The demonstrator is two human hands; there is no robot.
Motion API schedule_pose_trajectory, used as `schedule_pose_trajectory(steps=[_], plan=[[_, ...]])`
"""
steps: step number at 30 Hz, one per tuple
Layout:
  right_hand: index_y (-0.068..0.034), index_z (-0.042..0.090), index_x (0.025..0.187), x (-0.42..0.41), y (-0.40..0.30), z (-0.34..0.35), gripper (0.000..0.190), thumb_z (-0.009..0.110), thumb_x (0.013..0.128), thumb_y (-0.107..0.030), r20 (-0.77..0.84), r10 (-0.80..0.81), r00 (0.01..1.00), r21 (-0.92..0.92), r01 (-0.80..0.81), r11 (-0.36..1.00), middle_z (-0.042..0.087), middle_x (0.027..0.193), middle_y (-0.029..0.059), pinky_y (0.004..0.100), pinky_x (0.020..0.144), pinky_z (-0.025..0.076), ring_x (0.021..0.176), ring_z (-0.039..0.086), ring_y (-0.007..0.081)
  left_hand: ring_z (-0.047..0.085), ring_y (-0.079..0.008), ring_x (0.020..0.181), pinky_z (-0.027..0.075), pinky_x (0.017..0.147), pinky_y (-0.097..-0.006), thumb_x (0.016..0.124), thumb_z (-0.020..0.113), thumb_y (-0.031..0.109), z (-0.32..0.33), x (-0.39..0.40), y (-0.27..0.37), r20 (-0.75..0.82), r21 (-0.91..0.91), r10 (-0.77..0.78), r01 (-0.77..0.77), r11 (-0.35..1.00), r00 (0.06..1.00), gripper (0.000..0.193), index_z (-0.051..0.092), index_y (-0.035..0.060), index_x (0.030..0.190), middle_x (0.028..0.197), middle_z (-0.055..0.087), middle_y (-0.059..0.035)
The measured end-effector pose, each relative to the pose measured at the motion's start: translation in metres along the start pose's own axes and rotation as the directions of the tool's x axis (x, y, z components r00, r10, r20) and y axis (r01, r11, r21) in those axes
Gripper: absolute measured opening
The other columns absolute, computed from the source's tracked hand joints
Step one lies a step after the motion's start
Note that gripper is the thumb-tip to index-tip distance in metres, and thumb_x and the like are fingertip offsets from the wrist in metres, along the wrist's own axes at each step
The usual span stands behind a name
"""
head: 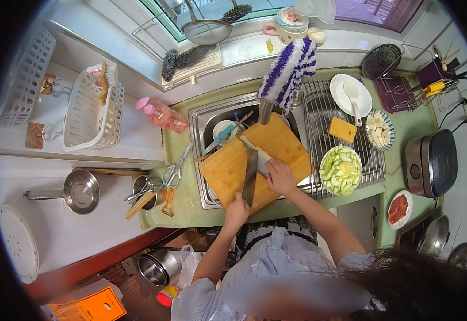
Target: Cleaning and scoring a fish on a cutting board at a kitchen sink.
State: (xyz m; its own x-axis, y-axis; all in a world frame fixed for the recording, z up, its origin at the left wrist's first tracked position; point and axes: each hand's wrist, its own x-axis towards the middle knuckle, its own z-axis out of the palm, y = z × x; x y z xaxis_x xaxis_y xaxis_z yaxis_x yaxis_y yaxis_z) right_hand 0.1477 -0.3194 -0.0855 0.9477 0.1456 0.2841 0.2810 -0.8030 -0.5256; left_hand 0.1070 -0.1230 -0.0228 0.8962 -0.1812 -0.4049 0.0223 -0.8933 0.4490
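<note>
A wooden cutting board (225, 170) lies slanted across the steel sink. My left hand (236, 212) grips the handle of a cleaver (250, 176), whose blade stands over the board. Beside the blade lies a long pale piece of food (257, 154), too unclear to name. My right hand (280, 176) rests on its near end, fingers bent. To the right, a bowl of cut green vegetable (340, 170) and a yellow sponge (342, 129) sit on the drying rack. A patterned bowl of white cubes (380, 130) is farther right.
Scissors (172, 174), an orange peeler (168, 202) and a steel utensil cup (145, 192) stand left of the sink. A towel-wrapped faucet (265, 110) hangs over the board. A white plate with a spoon (338, 94), a plate of raw meat (398, 209) and a dark appliance (430, 163) are right.
</note>
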Motion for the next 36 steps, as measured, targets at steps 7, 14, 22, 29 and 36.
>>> schedule_pose_trajectory(steps=[7,14,22,29,36], plan=[[-0.001,0.049,0.103,0.000,0.001,0.001,0.035,0.054,0.070,-0.011,0.013,-0.013,1.000,0.024,0.012,1.000,0.049,0.106,0.0134,0.0396,0.089,0.036,0.102,0.047,0.0301,0.057,-0.0440,0.068,0.045,0.062,-0.0512,0.082,0.044,0.013,-0.006,0.029,0.011,0.023,0.033,-0.011,0.010,0.999,1.000,0.023,0.036,-0.0016,0.098,0.071,0.057,-0.0278],[-0.002,0.049,0.105,0.000,0.001,-0.001,0.036,0.054,0.070,-0.011,0.015,-0.003,1.000,0.025,0.003,1.000,0.049,0.107,0.0141,0.0394,0.089,0.036,0.104,0.046,0.0306,0.056,-0.0446,0.069,0.045,0.061,-0.0503,0.081,0.046,0.012,0.001,0.083,0.016,-0.044,-0.042,0.024,-0.026,0.999,0.999,0.024,0.038,-0.0011,0.100,0.074,0.057,-0.0283],[-0.003,0.048,0.104,-0.002,0.001,-0.002,0.036,0.054,0.070,-0.012,0.001,-0.007,1.000,0.009,0.007,1.000,0.048,0.108,0.0123,0.0378,0.089,0.035,0.106,0.045,0.0283,0.056,-0.0444,0.071,0.044,0.064,-0.0507,0.081,0.047,0.014,0.001,0.118,0.020,-0.100,-0.070,0.080,-0.088,0.994,0.992,0.027,0.040,-0.0023,0.102,0.076,0.057,-0.0286],[-0.003,0.048,0.104,-0.006,0.004,0.001,0.036,0.056,0.070,-0.011,-0.011,-0.005,1.000,0.056,0.006,0.998,0.048,0.108,0.0140,0.0392,0.088,0.037,0.102,0.046,0.0310,0.055,-0.0453,0.069,0.043,0.062,-0.0516,0.081,0.049,0.017,0.001,0.092,0.014,-0.187,-0.132,0.047,-0.072,0.989,0.981,0.027,0.040,0.0015,0.102,0.070,0.056,-0.0285],[-0.002,0.049,0.100,-0.011,0.007,0.004,0.035,0.059,0.069,-0.014,-0.086,0.113,0.990,0.136,-0.101,0.986,0.050,0.104,0.0149,0.0392,0.085,0.038,0.099,0.047,0.0315,0.055,-0.0457,0.064,0.043,0.057,-0.0535,0.083,0.047,0.018,-0.002,0.017,0.003,-0.139,-0.036,0.062,-0.068,0.997,0.988,0.025,0.040,0.0030,0.102,0.067,0.056,-0.0281]])
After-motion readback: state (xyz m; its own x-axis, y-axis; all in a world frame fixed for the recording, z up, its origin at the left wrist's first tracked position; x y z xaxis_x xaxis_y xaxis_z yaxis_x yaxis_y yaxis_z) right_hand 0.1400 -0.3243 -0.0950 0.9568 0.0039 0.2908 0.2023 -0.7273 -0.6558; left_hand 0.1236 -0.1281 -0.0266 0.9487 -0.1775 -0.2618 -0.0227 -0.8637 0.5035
